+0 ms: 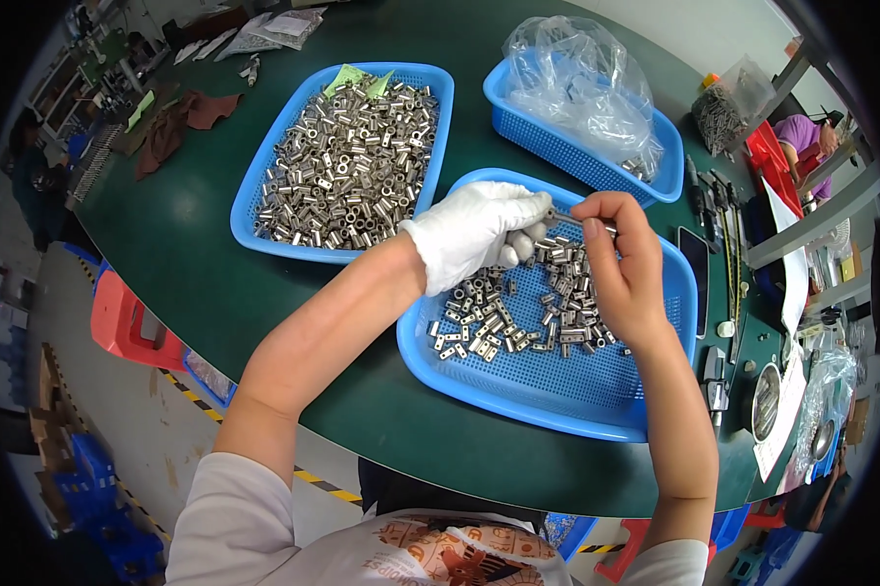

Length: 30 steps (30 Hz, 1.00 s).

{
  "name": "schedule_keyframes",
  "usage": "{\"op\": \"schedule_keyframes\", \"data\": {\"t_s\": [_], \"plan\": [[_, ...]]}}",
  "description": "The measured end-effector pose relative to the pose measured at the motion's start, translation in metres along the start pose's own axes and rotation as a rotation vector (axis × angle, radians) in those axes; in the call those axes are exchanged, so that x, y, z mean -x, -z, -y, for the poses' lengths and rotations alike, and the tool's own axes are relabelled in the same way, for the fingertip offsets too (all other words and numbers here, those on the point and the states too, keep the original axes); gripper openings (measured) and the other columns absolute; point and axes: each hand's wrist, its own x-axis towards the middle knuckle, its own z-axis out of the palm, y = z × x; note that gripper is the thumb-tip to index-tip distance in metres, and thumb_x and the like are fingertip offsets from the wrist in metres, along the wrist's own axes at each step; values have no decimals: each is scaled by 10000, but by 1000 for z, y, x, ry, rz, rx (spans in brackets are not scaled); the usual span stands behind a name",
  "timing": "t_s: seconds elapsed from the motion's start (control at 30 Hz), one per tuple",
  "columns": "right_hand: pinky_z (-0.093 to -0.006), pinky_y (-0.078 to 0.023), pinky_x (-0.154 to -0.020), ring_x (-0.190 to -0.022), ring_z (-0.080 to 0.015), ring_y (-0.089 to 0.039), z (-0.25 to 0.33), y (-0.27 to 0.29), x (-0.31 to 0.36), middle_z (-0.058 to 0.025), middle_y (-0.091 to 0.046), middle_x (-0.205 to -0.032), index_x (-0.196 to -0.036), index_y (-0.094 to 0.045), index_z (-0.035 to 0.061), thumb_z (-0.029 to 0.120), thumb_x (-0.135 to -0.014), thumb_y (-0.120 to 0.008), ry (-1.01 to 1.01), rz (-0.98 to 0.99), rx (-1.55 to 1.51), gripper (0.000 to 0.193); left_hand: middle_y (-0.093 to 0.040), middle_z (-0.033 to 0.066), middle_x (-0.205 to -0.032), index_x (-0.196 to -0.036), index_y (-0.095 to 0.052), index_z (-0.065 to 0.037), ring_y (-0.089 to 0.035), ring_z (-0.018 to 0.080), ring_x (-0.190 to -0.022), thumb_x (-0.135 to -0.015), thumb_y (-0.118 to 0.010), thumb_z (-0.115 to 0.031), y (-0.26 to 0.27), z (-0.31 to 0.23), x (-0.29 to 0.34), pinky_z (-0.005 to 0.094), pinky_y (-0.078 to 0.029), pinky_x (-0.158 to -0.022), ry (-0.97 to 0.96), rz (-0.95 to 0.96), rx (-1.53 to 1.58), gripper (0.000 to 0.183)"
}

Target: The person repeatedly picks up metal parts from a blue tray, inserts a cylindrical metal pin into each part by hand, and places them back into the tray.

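My left hand (479,232), in a white glove, is closed with its fingertips around a small metal part (560,216) above the near blue basket (528,418). Bare, my right hand (630,269) pinches the other side of that slim grey piece between thumb and forefinger. Whether it is one part or two meeting there cannot be made out. Below both hands lie many short metal sleeves (484,317) with holes, in loose groups on the basket's mesh bottom. A fuller blue basket (244,210) at the left is heaped with similar metal sleeves (352,161) and a yellow-green slip of paper.
A third blue basket (557,156) at the back holds a clear plastic bag (586,93). On the green table (391,430) at the right lie a phone (693,269), slim tools, a caliper-like metal tool (715,381) and a round metal bowl (766,402). A person (806,142) sits beyond.
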Motion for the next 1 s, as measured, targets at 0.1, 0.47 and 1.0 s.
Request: {"op": "schedule_keyframes", "data": {"t_s": [0.1, 0.47, 1.0], "plan": [[-213, -341, -476, -514, -77, -419, -2, -1, 2, -47, -506, -700, -895, -477, 7, 25, -801, -443, 37, 21, 78, 102, -474, -13, -682, -832, -518, -35, -436, 40, -566, -842, -477, -199, -1, -1, -1, 143, -363, -469, -3, 38, -44, 170], [-254, -379, -543, -571, -167, -485, -9, 3, -8, -72, -534, -698, -752, -573, 50, 88, -679, -532, -104, 255, 186, 92, -496, 27, -703, -828, -485, -26, -491, 93, -591, -851, -444, -190, 13, -7, -14, 198, -420, -518, -80, 18, 278, 170], [-322, -420, -516, -551, -248, -524, 16, -3, 5, -117, -574, -683, -753, -603, 34, 158, -680, -621, 210, 28, 570, 144, -417, 32, -447, -495, -456, -52, -345, 111, -328, -615, -565, -99, -6, 12, -11, 245, -269, -315, -135, -24, -156, 169]]}}
